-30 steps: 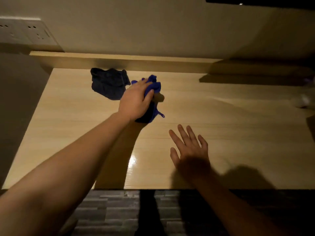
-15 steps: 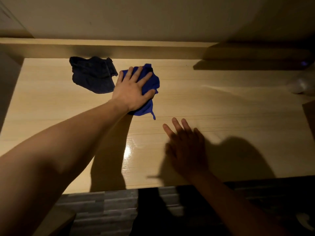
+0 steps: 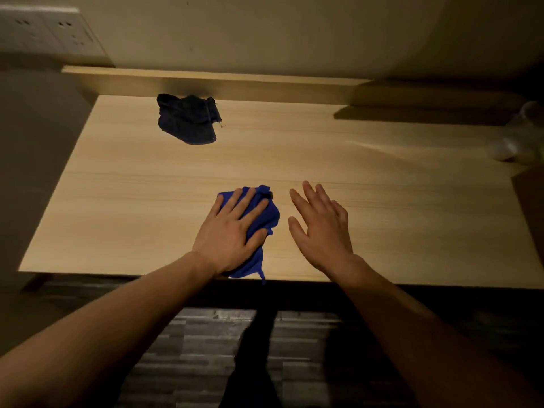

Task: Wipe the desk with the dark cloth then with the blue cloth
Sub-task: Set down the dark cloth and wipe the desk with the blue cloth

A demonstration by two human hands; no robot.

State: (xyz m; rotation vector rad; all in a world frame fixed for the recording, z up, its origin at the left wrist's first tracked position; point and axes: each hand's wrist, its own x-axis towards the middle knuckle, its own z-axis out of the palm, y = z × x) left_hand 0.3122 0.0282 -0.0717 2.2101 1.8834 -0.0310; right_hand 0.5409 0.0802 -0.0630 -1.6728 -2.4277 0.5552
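Note:
The blue cloth (image 3: pixel 269 214) lies crumpled near the front edge of the light wooden desk (image 3: pixel 382 201), one corner hanging over the edge. My left hand (image 3: pixel 232 231) presses flat on top of it, fingers spread and thumb wrapped around its right side. Beside it, my right hand (image 3: pixel 321 228) hovers or rests flat with fingers apart, holding nothing. The dark cloth (image 3: pixel 188 119) sits bunched at the back left of the desk, apart from both hands.
A raised wooden ledge (image 3: pixel 235 83) runs along the back of the desk under the wall. Pale, blurred objects (image 3: pixel 512 145) sit at the far right. A wall socket plate (image 3: pixel 50 30) is at the upper left. Dark floor shows below the front edge.
My left hand has dragged the blue cloth from beside the dark cloth at the back down to the desk's front edge. My right hand stayed near the front middle.

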